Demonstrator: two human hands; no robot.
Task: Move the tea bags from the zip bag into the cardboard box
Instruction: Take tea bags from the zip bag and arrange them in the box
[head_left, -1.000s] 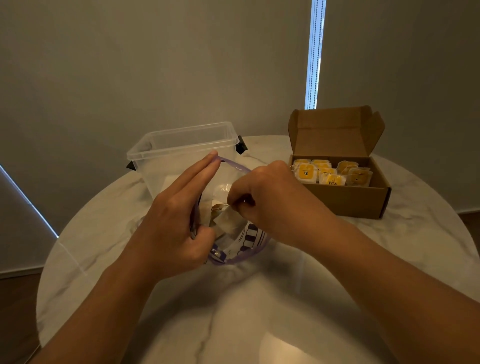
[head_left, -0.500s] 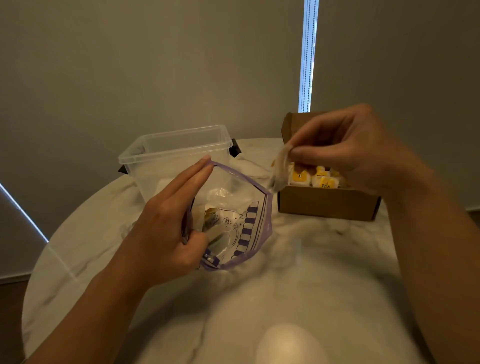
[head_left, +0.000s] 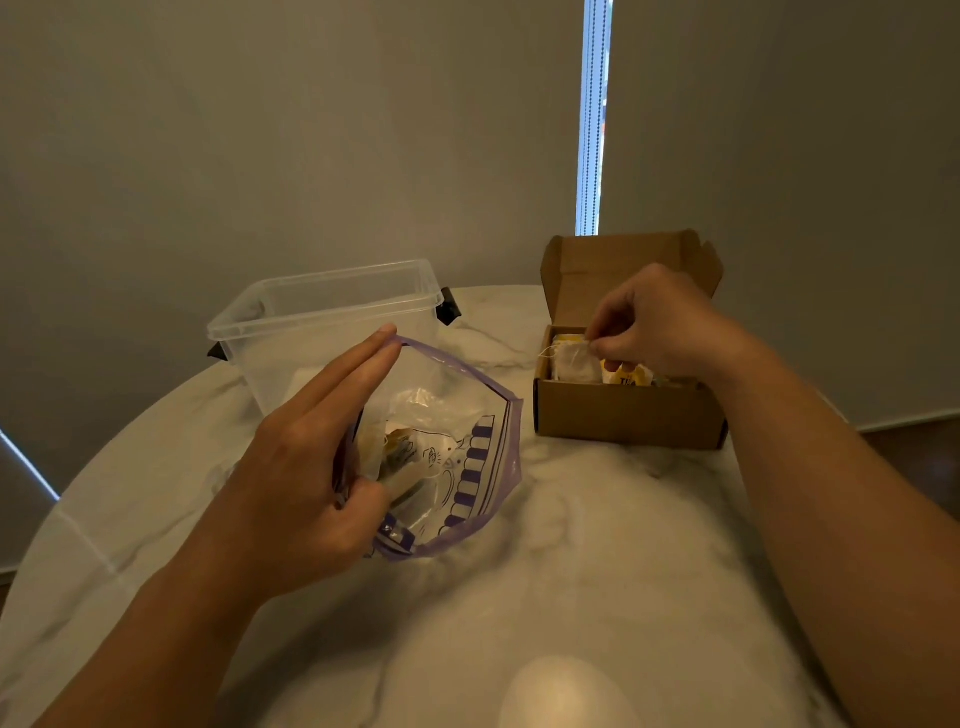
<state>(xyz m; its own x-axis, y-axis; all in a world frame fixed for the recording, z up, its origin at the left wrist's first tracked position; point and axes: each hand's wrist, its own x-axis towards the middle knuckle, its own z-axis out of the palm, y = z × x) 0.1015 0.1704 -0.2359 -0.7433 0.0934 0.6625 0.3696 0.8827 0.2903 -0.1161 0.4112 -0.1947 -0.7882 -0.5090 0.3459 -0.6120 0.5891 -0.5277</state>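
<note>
The left hand (head_left: 306, 467) grips the near-left rim of the zip bag (head_left: 467, 467), thumb pressed inside the opening and fingers laid flat along the outside, so the purple-edged mouth stands wide open. The zip bag sits on the marble desk (head_left: 597, 545), left of the cardboard box (head_left: 623, 415) and touching the front of a clear plastic tub (head_left: 322, 317), which stands behind it. Inside the zip bag lie a few more tea bags (head_left: 410, 457), pale with a bit of yellow, low against the printed side.

The right hand (head_left: 654, 322) hangs over the cardboard box, its thumb and forefinger pinched on the top of a white tea bag (head_left: 574, 361). That tea bag dangles in the box's left end, its lower part already below the front wall, with a thin string looping off its left side. To its right inside the box sit yellow-tagged tea bags (head_left: 631, 375), partly hidden by the hand. The box's lid flap stands upright behind the right hand.
</note>
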